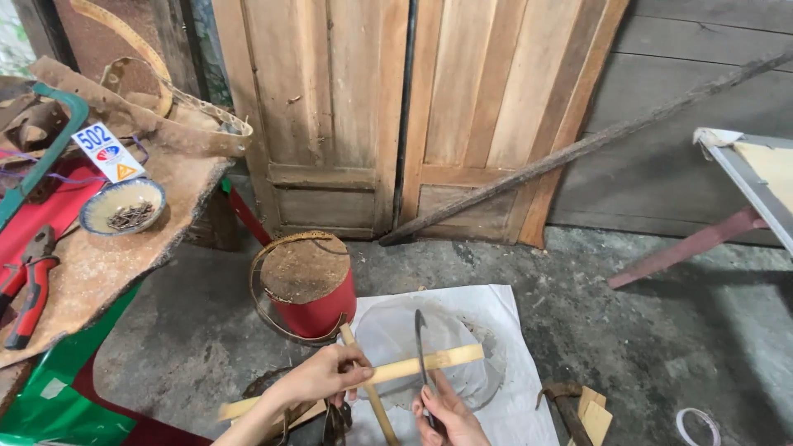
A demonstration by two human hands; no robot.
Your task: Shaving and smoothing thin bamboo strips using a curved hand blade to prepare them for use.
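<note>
My left hand [324, 376] grips a pale bamboo strip [438, 360] that lies crosswise, low in the head view. A second, thinner bamboo stick [378, 409] crosses under it and runs down towards me. In my right hand [446, 413] is a dark curved knife blade [420, 343], its tip pointing up and its edge lying against the strip. Both hands work above a white sheet [512, 330] spread on the concrete floor.
A red drum with a rusty lid [307, 281] stands just beyond my hands. A rusty bench at left [99, 264] carries red pliers [29, 293] and a bowl of nails [125, 208]. Wooden doors [396, 116] close the back. Tape roll [698, 425] lies at right.
</note>
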